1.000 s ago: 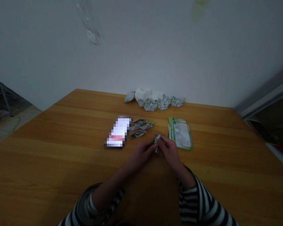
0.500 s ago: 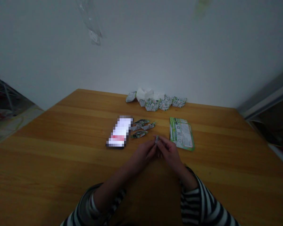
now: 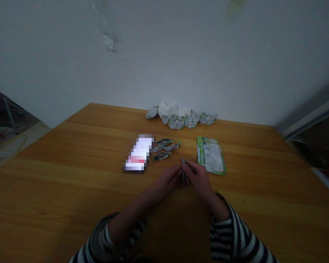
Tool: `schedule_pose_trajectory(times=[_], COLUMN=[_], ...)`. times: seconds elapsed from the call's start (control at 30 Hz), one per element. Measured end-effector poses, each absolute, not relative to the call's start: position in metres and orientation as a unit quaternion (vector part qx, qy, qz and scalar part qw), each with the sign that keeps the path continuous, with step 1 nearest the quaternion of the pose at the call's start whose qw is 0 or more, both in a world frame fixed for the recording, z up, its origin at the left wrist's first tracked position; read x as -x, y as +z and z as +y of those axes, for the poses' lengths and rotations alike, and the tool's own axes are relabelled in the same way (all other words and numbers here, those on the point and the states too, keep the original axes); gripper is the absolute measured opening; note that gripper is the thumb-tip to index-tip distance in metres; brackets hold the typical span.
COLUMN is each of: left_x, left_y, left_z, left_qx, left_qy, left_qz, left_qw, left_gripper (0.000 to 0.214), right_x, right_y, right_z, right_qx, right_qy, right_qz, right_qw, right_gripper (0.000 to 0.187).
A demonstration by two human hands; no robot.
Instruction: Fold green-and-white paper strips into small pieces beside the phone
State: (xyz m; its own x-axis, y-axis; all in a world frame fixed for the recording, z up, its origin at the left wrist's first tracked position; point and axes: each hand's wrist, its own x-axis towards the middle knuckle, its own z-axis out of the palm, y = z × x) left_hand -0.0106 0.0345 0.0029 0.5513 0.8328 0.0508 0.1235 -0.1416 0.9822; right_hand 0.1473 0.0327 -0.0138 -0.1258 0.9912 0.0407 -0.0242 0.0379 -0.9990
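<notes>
My left hand [image 3: 170,176] and my right hand [image 3: 197,176] meet over the table, their fingers closed on a small folded paper piece [image 3: 183,160]. Only a thin printed edge of it shows between the fingertips; the rest is hidden. Just beyond my left hand lie several folded paper pieces [image 3: 162,156], dark and green with print. A green and white printed sheet or packet [image 3: 211,155] lies flat on the table, right of and slightly beyond my right hand.
A phone [image 3: 139,153] with a lit, pixelated screen lies left of the folded pieces. By the wall sits a row of crumpled-looking folded printed papers [image 3: 176,122] with white tissue [image 3: 167,109]. The wooden table [image 3: 71,171] meets the white wall; clear plastic [image 3: 109,40] hangs there.
The folded paper piece has turned a little between my fingers and now stands more upright, showing a thinner edge. Both hands stay in nearly the same place.
</notes>
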Motion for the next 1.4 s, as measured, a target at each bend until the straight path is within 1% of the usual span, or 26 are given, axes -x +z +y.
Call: schedule_pose_trajectory(times=[0.2, 0.3, 0.4, 0.47, 0.53, 0.63, 0.7, 0.77, 0.83, 0.9, 0.97, 1.0, 1.07, 1.1, 1.13, 1.2, 1.23, 1.4], left_x=[0.007, 0.007, 0.008, 0.009, 0.01, 0.011, 0.012, 0.013, 0.015, 0.015, 0.014, 0.013, 0.011, 0.009, 0.009, 0.008, 0.008, 0.008], left_y=[0.005, -0.001, -0.007, -0.008, -0.007, -0.005, -0.005, -0.007, -0.006, -0.003, 0.001, 0.003, 0.004, 0.004, 0.003, 0.0, -0.001, -0.003], left_z=[0.034, 0.035, 0.038, 0.041, 0.044, 0.046, 0.047, 0.049, 0.05, 0.05, 0.048, 0.047, 0.044, 0.043, 0.042, 0.041, 0.041, 0.039], left_qx=[-0.665, -0.651, -0.653, -0.642, -0.606, -0.518, -0.458, -0.417, -0.422, -0.461, -0.494, -0.503, -0.514, -0.52, -0.526, -0.543, -0.555, -0.63], left_qy=[0.327, 0.334, 0.368, 0.403, 0.432, 0.442, 0.438, 0.441, 0.451, 0.462, 0.471, 0.476, 0.482, 0.483, 0.484, 0.479, 0.474, 0.426], left_qz=[0.369, 0.379, 0.427, 0.444, 0.435, 0.404, 0.378, 0.371, 0.409, 0.461, 0.482, 0.482, 0.479, 0.481, 0.483, 0.48, 0.476, 0.476], left_qw=[0.561, 0.566, 0.506, 0.477, 0.507, 0.611, 0.675, 0.703, 0.672, 0.602, 0.549, 0.537, 0.523, 0.515, 0.507, 0.495, 0.491, 0.441], left_gripper=[0.028, 0.033, 0.032, 0.027, 0.027, 0.035, 0.043, 0.046, 0.043, 0.037, 0.031, 0.032, 0.043, 0.045, 0.042, 0.024, 0.017, 0.01], right_x=[-0.149, -0.148, -0.147, -0.146, -0.147, -0.15, -0.152, -0.153, -0.153, -0.152, -0.148, -0.147, -0.143, -0.142, -0.142, -0.142, -0.143, -0.144], right_y=[-0.015, -0.017, -0.017, -0.016, -0.016, -0.016, -0.017, -0.017, -0.016, -0.015, -0.014, -0.014, -0.015, -0.016, -0.017, -0.018, -0.019, -0.019], right_z=[0.031, 0.03, 0.029, 0.029, 0.03, 0.033, 0.036, 0.039, 0.04, 0.039, 0.038, 0.037, 0.037, 0.036, 0.036, 0.036, 0.035, 0.03], right_qx=[0.454, 0.476, 0.494, 0.486, 0.48, 0.477, 0.467, 0.448, 0.421, 0.403, 0.409, 0.417, 0.428, 0.431, 0.434, 0.448, 0.459, 0.501], right_qy=[0.504, 0.423, 0.325, 0.303, 0.301, 0.311, 0.33, 0.356, 0.381, 0.408, 0.442, 0.462, 0.499, 0.511, 0.516, 0.501, 0.484, 0.401], right_qz=[-0.565, -0.621, -0.665, -0.671, -0.654, -0.606, -0.593, -0.601, -0.618, -0.622, -0.588, -0.56, -0.514, -0.511, -0.52, -0.552, -0.565, -0.601], right_qw=[0.47, 0.456, 0.457, 0.47, 0.501, 0.556, 0.567, 0.558, 0.544, 0.533, 0.539, 0.547, 0.55, 0.541, 0.525, 0.494, 0.486, 0.477], right_gripper=[0.044, 0.038, 0.041, 0.041, 0.033, 0.019, 0.017, 0.019, 0.02, 0.018, 0.015, 0.016, 0.026, 0.028, 0.026, 0.013, 0.011, 0.018])
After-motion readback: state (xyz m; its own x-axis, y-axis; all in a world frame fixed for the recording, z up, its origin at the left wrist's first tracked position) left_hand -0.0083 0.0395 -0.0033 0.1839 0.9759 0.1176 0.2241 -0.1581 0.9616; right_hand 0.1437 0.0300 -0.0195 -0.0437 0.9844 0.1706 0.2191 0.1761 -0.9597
